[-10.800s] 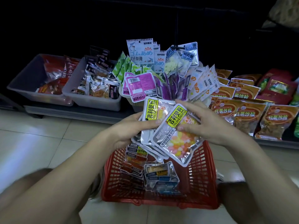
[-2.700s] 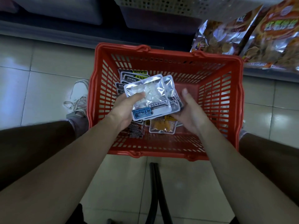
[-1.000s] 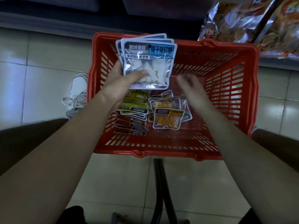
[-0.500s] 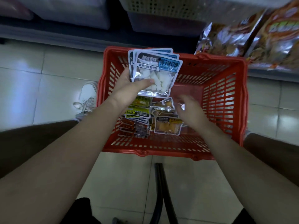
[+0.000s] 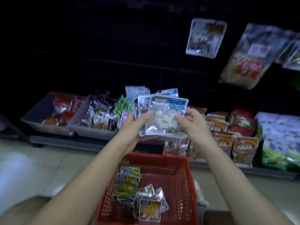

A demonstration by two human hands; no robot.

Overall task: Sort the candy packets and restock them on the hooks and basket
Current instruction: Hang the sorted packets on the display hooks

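A small stack of clear candy packets with white candies and a blue label (image 5: pixel 164 116) is held up in front of the shelf. My left hand (image 5: pixel 134 125) grips the stack from the left with the thumb on the front packet. My right hand (image 5: pixel 190 122) pinches its right edge. Below, the red basket (image 5: pixel 181 184) on the floor holds yellow-labelled packets (image 5: pixel 128 182) at its left and orange candy packets (image 5: pixel 150 207) in the middle.
Two grey bins (image 5: pixel 95 130) of snacks stand on the low shelf at left. Upright candy packets (image 5: pixel 129 101) fill a container behind my hands. Orange snack bags (image 5: pixel 224 135) line the right shelf. Bags hang on hooks (image 5: pixel 206 38) at upper right against a dark wall.
My view lifted from the basket to the shelf. Both hands rose with the white candy stack; my right hand left the basket and took hold of the stack's right edge.
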